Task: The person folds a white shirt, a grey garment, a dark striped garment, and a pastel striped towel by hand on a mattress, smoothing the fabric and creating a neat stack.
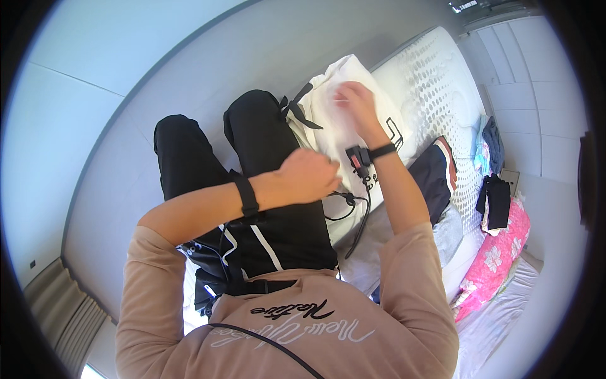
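A white cloth garment (331,102) with black printing and a black tied ribbon (300,108) lies on the bed, against my right thigh. Over its upper part is my right hand (358,106), blurred, with fingers bent; whether it pinches the fabric cannot be made out. My left hand (310,175) hovers at the garment's near edge, above my black trousers (289,232). Its fingers are curled and their tips point away from view, so any hold is hidden. A black strap circles each wrist, and a small black device (358,158) with a cable is on the right one.
Beside me stretches a mattress (421,71) with a dotted pattern. Dark clothing (431,170) and a grey cloth (449,232) lie on it near my right arm. Farther right are folded clothes (492,142), a black garment (497,203) and a pink floral pillow (497,256).
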### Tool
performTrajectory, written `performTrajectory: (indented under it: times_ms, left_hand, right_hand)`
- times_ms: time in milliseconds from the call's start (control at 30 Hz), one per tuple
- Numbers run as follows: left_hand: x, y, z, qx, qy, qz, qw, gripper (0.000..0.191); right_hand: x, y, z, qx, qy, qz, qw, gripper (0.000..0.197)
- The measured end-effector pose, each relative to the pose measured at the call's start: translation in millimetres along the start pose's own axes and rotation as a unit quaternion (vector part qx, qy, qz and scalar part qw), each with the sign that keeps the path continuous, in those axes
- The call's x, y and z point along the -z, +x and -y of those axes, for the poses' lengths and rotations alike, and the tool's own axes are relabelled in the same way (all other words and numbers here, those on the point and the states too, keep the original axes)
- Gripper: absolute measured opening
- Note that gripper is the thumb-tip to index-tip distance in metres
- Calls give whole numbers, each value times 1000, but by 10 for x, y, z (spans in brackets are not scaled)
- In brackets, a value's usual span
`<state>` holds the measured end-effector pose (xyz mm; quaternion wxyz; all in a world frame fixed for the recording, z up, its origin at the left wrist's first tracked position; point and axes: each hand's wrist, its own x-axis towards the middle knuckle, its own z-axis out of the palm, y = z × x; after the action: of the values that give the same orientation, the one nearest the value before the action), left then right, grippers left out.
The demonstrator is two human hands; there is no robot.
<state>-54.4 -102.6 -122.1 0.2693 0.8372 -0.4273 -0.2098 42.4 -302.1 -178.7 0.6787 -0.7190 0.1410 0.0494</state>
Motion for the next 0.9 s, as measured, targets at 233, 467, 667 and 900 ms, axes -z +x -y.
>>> performTrajectory:
  times_ms: [233, 467, 667, 900]
  left_hand:
    - [219, 778, 816, 140, 7, -268, 953, 44]
    - [157, 1228, 1325, 271, -191, 65, 941, 85]
    - [71, 1321, 1522, 275, -350, 34, 895, 67]
    - [339, 1184, 849, 191, -297, 10, 936, 48]
  right_hand:
    - [874, -928, -494, 51, -430, -403, 806, 59]
    - [1085, -1416, -691, -157, 108, -222, 956, 50]
    - [1118, -1395, -726, -216, 272, -122, 930, 40]
    - [1386, -1776, -190, -102, 184, -199, 957, 33]
